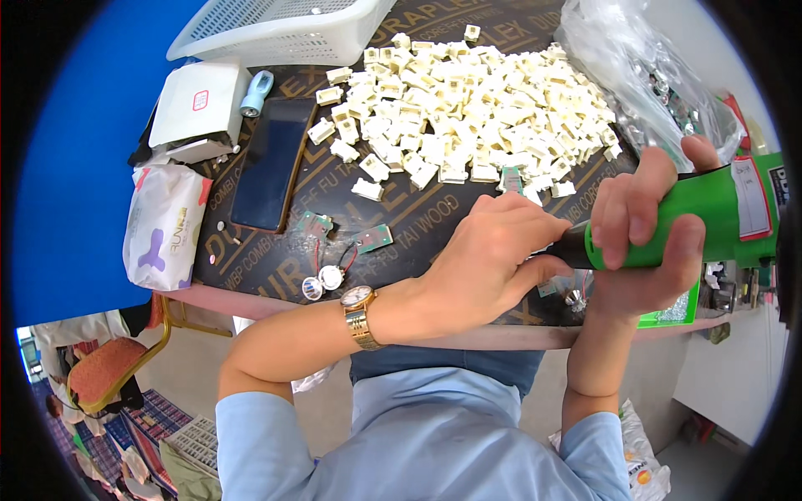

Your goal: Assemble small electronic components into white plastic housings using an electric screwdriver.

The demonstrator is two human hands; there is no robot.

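My right hand (642,225) is wrapped round a green cordless power screwdriver (714,215), held level with its black nose toward the left. At that nose my left hand (501,255) is closed, thumb and fingers pinched together. Whatever it holds is hidden behind the fingers. A small green circuit board (511,179) shows just beyond the left fingers; I cannot tell whether they touch it. A big heap of cream plastic housings (476,108) lies past both hands. Left of my left wrist lie two circuit boards (373,239) wired to round reflector lamps (331,277).
On the left are a phone (271,163), a light-blue handheld device (256,93), a white box (196,104) and a tissue pack (167,225). A white basket (284,37) stands far left, a plastic bag of parts (647,71) far right. A green tray (675,311) sits near right.
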